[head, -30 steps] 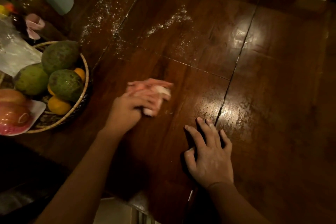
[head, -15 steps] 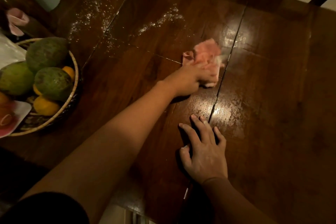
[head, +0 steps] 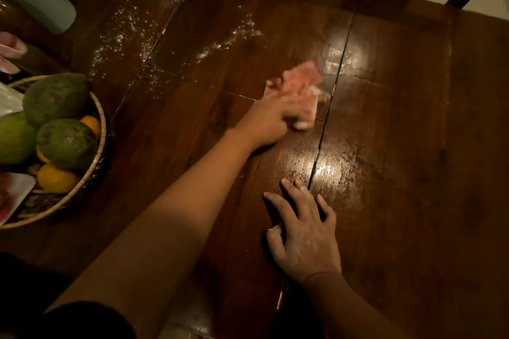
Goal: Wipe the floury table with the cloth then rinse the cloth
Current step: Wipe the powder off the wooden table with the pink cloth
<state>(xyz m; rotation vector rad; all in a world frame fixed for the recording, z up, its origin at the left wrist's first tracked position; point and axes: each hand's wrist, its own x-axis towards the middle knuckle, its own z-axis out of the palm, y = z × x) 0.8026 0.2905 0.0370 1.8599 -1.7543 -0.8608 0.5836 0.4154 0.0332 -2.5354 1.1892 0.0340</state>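
The dark wooden table fills nearly everything in front of me, its planks glossy under the light. The job is plainly at the wiping stage: the near and right-hand boards shine with a thin, smeary film, while the far left boards carry loose flour in scattered white streaks. A woven basket of green and orange fruit sits at the left edge, apart from the work.

The person's left arm stretches across the boards. The left hand presses the cloth down near the middle of the table, just beside the long seam between two planks. Its fingers look curled over the cloth, gripping it, though that hand is blurred and I cannot make out each finger. The right hand lies flat on the wood nearer the person, fingers straight and spread, holding nothing, with a dusting of white on it. I take it for a brace.

The cloth is a small pink and white wad, bunched rather than spread, and pale at its near corner, perhaps from flour. My guess is that the next move calls for carrying it up and left into those streaks, gathering them together rather than scattering them toward the basket. Rinsing is not yet begun, and no sink is in sight.
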